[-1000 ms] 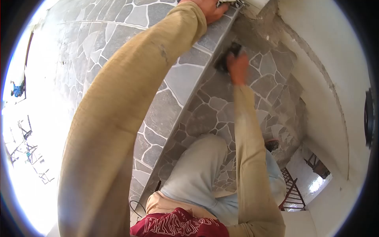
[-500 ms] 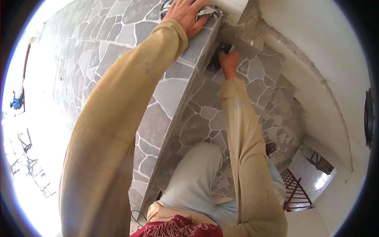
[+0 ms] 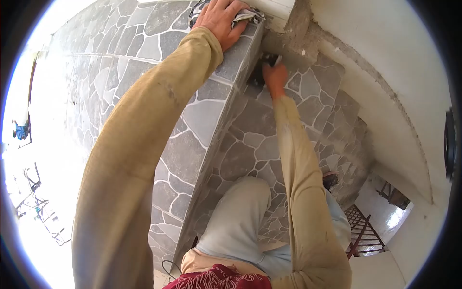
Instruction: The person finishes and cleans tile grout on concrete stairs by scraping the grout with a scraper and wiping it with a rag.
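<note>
At the top of the view my left hand (image 3: 222, 20) lies over a bunched black-and-white patterned cloth (image 3: 249, 17) on the stone-patterned step. The cloth shows between thumb and forefinger and beyond the fingers. Lower down, in the corner beneath the step's edge, my right hand (image 3: 275, 77) is closed on a dark flat tool (image 3: 258, 72). Its kind is hard to make out, as the fingers hide its grip and shadow covers the rest. The tool is close to the riser (image 3: 243, 91) and the lower step (image 3: 255, 115).
A pale wall (image 3: 385, 48) with a rough, unfinished lower strip (image 3: 303, 38) bounds the right. Steps descend past my legs (image 3: 238, 207) toward a wooden lattice (image 3: 363, 231). A person in blue (image 3: 20, 131) is far off at the left. A thin cable (image 3: 168, 266) lies near my waist.
My right hand and the dark tool have shifted slightly in the corner, and more of the tool's dark flat part shows. My left hand stays on the cloth; the view has moved a little.
</note>
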`<state>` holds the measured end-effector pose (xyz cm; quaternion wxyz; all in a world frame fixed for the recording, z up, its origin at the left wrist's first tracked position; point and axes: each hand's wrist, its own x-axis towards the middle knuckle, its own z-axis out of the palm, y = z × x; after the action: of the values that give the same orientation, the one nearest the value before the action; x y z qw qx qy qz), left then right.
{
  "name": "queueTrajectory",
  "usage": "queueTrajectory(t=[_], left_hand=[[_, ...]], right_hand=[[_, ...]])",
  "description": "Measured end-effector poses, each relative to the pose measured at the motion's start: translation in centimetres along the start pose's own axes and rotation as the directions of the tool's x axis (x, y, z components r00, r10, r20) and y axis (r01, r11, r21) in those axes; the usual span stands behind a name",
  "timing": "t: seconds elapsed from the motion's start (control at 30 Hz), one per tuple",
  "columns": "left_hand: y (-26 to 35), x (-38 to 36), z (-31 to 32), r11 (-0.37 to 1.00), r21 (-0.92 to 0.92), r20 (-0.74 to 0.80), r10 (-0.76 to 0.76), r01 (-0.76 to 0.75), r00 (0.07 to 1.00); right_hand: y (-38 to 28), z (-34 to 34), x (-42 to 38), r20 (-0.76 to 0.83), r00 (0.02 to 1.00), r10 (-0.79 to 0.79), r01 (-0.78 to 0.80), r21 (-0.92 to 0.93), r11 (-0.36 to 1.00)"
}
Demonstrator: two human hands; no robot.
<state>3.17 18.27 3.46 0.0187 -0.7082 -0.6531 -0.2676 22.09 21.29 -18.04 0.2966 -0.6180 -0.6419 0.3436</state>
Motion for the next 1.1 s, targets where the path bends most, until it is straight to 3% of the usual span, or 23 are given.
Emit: queueTrajectory(t=[0.07,0.1,0.17,0.2,0.3,0.37,0.43,0.5,0.57,0.63,0.7,0.73,0.83,0.9,1.0,1.1], left_hand=[[0.1,0.1,0.0,0.999,-0.024,0.0,-0.023,0.023,1.0],[-0.1,0.1,0.2,1.0,-0.026,-0.002,-0.016,0.016,1.0],[-0.9,0.4,0.4,0.991,0.075,-0.05,0.116,-0.112,0.992],[-0.7,0.3,0.4,0.993,0.07,-0.021,0.092,-0.091,0.996],[0.0,0.4,-0.2,1.0,0.028,-0.002,0.0,0.0,1.0],[-0.3,0.3,0.1,1.0,-0.009,0.031,-0.014,0.014,0.999],[-0.6,0.1,0.5,0.992,0.052,-0.079,0.118,-0.114,0.99],[-1.0,0.4,0.5,0.993,0.033,-0.061,0.114,-0.112,0.992],[-0.6,0.2,0.6,0.995,0.068,-0.05,0.08,-0.076,0.996],[-0.6,0.2,0.7,0.994,0.031,-0.057,0.102,-0.1,0.993],[-0.9,0.3,0.8,0.993,0.037,-0.058,0.11,-0.108,0.992],[-1.2,0.2,1.0,0.996,0.051,-0.053,0.081,-0.078,0.995],[-1.0,0.2,0.9,0.995,0.054,-0.045,0.081,-0.078,0.996],[-1.4,-0.1,1.2,0.994,0.039,-0.031,0.102,-0.101,0.994],[-1.5,0.3,1.4,0.994,0.056,-0.051,0.097,-0.095,0.994],[-1.6,0.3,1.3,0.995,0.058,-0.046,0.09,-0.087,0.995]], right_hand=[[-1.5,0.2,1.7,0.178,0.977,0.115,-0.109,-0.048,0.993],[-1.5,0.0,1.3,0.17,0.979,0.115,-0.109,-0.047,0.993],[-0.2,0.2,0.7,-0.117,0.978,-0.17,0.185,0.134,0.974],[-0.1,0.1,0.7,-0.118,0.977,-0.175,0.191,0.14,0.972],[-0.7,0.4,-0.6,-0.081,0.988,-0.135,0.148,0.182,0.972],[-2.3,0.8,1.4,0.176,0.983,0.045,-0.033,-0.073,0.997],[-3.4,-1.0,0.8,0.182,0.983,0.003,-0.009,0.032,0.999],[-6.4,-2.9,-0.4,0.187,0.981,-0.059,0.033,0.142,0.989],[-9.0,-4.0,-3.0,0.056,0.995,-0.088,0.075,0.196,0.978],[-7.6,-1.6,-2.1,-0.037,0.994,-0.102,0.106,0.152,0.983],[-3.2,1.6,0.8,0.112,0.991,-0.075,0.075,0.001,0.997],[-2.4,2.3,1.6,0.084,0.99,0.111,-0.117,0.067,0.991],[-7.2,-0.6,-0.7,-0.024,0.999,0.029,-0.024,0.204,0.979],[-7.3,-0.6,-1.8,-0.023,0.995,0.093,-0.088,0.173,0.981],[-3.9,2.6,0.8,0.11,0.992,0.06,-0.054,-0.059,0.997],[-4.4,1.7,0.4,0.099,0.986,0.134,-0.137,0.023,0.99]])
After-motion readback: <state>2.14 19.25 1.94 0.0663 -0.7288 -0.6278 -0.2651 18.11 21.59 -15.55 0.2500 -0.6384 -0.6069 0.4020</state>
